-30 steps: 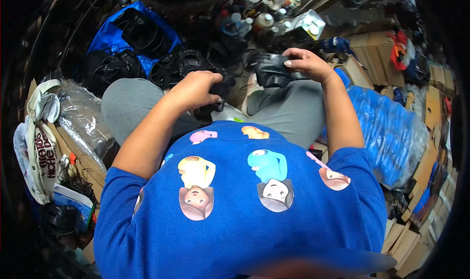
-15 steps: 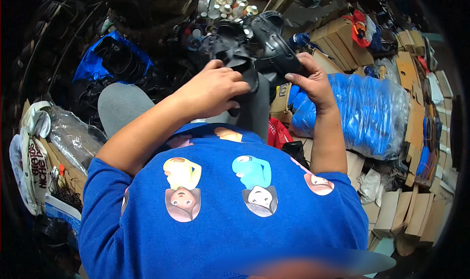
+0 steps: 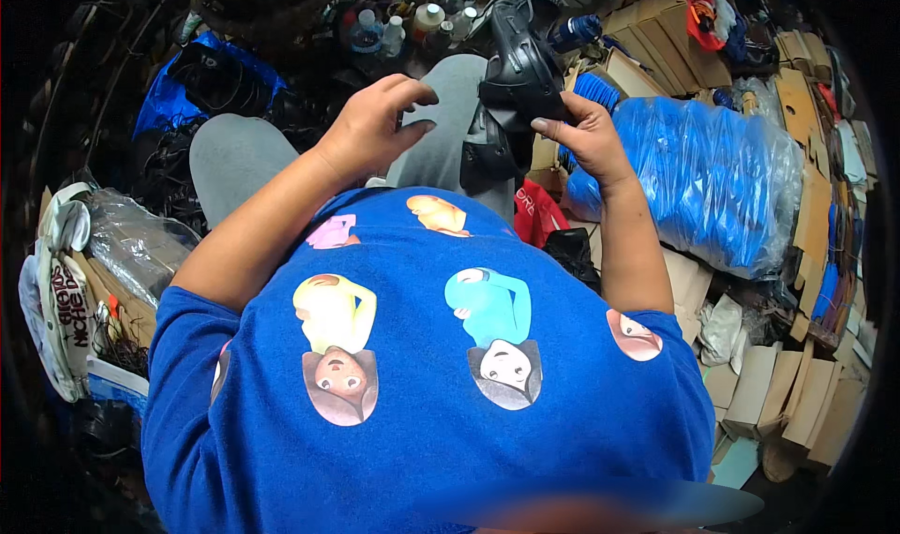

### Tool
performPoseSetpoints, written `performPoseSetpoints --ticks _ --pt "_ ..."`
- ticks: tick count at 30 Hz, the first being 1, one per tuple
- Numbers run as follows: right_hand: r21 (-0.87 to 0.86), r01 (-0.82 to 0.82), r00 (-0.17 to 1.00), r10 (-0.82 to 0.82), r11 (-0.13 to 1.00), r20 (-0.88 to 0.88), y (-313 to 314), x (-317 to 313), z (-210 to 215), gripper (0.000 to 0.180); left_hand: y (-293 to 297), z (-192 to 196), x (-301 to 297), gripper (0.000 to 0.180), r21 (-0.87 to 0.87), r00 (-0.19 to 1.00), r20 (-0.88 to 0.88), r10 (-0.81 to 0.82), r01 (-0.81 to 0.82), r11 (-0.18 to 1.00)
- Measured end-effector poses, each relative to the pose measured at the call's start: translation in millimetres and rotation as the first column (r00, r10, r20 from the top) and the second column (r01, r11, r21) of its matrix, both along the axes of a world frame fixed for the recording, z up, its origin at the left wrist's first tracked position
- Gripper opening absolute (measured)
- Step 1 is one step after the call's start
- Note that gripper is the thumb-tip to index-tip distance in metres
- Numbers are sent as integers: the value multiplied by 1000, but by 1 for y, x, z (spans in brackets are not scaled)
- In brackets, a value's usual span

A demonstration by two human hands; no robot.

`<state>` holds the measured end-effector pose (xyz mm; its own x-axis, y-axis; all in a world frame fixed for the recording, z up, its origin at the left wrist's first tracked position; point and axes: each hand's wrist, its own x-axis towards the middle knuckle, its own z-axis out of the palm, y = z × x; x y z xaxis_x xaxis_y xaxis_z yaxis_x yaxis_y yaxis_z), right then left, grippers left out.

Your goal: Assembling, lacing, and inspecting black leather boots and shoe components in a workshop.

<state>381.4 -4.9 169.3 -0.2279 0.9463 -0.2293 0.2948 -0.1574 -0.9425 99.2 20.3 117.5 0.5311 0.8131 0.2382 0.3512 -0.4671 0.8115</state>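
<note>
Head view, read from the left: a white printed bag [image 3: 58,300] and a clear plastic bag [image 3: 141,239] lie at the person's left side on the floor, within arm's reach. Further up, a blue plastic bag [image 3: 211,79] holds more black sandals, seemingly a stock pile kept close by. The person sits with grey-trousered knees raised, and the left hand [image 3: 370,131] hovers over the left knee, empty, its fingers [image 3: 412,93] curled and apart, touching nothing; it sits just beside the footwear, as if ready to take hold. At the top centre stand small bottles and jars [image 3: 412,14]. The right hand [image 3: 586,135] holds a black sandal [image 3: 516,75] upright between the knees, fingers clamped on its lower edge, with the sole turned so the strap side faces the person, probably for inspection. A second dark piece hangs below it against the right knee. To the right lies a big clear bundle of blue items [image 3: 712,178], and flattened cardboard boxes [image 3: 806,384] pile along the right edge.
</note>
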Motion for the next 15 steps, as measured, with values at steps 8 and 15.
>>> performPoseSetpoints --ticks 8,15 --pt "-85 85 987 -96 993 -126 -3 -12 -10 31 -1 -15 28 40 -99 992 127 12 1 995" --pt "-115 149 952 -174 982 -252 -7 -21 -20 33 0 -25 34 66 -135 986 131 -102 119 984"
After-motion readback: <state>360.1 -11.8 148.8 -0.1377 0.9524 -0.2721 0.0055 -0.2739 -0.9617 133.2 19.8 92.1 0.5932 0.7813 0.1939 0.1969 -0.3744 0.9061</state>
